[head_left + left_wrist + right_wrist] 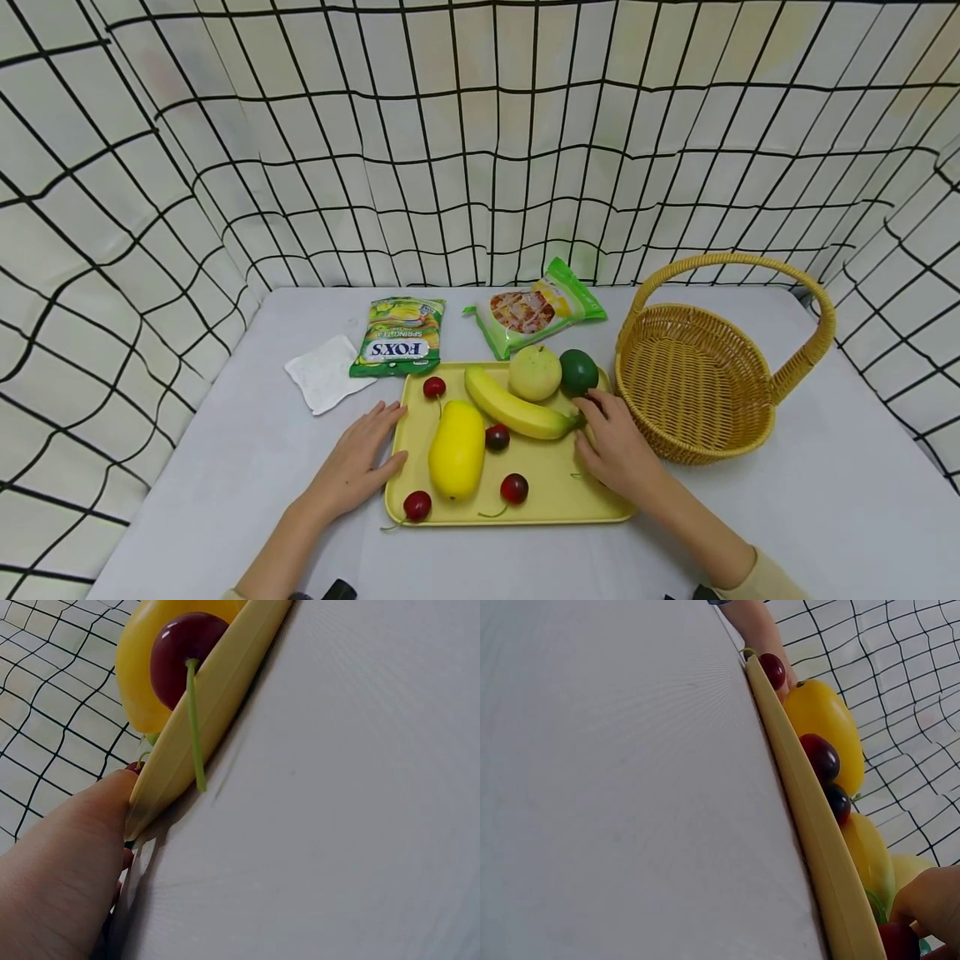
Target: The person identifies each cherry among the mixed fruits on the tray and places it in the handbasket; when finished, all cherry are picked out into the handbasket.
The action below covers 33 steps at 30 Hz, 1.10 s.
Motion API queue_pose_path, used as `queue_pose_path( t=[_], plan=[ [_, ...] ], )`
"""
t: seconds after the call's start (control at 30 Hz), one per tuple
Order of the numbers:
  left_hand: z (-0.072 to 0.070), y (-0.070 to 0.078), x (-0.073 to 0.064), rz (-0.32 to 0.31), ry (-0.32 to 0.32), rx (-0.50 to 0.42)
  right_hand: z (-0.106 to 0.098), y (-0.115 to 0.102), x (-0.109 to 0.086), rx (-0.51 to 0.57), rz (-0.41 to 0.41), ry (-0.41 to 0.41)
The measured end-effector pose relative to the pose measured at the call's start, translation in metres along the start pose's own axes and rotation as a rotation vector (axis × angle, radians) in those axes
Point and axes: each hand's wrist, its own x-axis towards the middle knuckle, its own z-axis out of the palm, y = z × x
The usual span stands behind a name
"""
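My left hand point(358, 467) rests at the left rim of the yellow tray point(562, 500), fingers fairly straight and thumb reaching over the rim. At the tray's right side, my right hand point(618, 446) has its thumb and fingers apart around the banana's point(517, 408) dark tip. Its fingertips are right at the dark green avocado point(579, 372). Beneath that hand, the right wrist view shows a cherry point(898, 943), mostly hidden from the head view. A yellow papaya-like fruit point(457, 450), a round pale-green fruit point(535, 372) and several other cherries point(417, 506) lie on the tray.
A wicker basket point(693, 379) with a tall handle stands right of the tray. Behind the tray lie a green FOX'S candy bag point(400, 336) and a green-and-white snack packet point(534, 310). A white packet point(326, 373) lies left of them. Black-grid netting point(480, 183) encloses the white table.
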Motion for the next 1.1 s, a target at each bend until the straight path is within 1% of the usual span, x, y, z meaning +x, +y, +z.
queue_pose_path(
  t=[0.23,0.53,0.7,1.0,1.1],
  plan=[
    [-0.0017,0.0008,-0.0004,-0.001,0.000,-0.002,0.0003,-0.0017,-0.0008,-0.040,0.006,0.008],
    [-0.0026,0.0008,-0.0011,-0.003,0.002,0.001,-0.0013,-0.0036,-0.0006,-0.061,0.039,-0.013],
    [-0.0028,0.0008,-0.0006,-0.002,0.005,-0.001,-0.0015,-0.0028,-0.0008,-0.060,0.026,-0.009],
    [-0.0021,0.0002,-0.0009,0.005,0.011,-0.001,-0.0026,-0.0029,0.0004,-0.058,-0.011,0.032],
    [-0.0007,0.0000,-0.0010,0.003,0.008,0.006,-0.0055,-0.0043,0.0023,-0.058,-0.009,0.022]
  ],
)
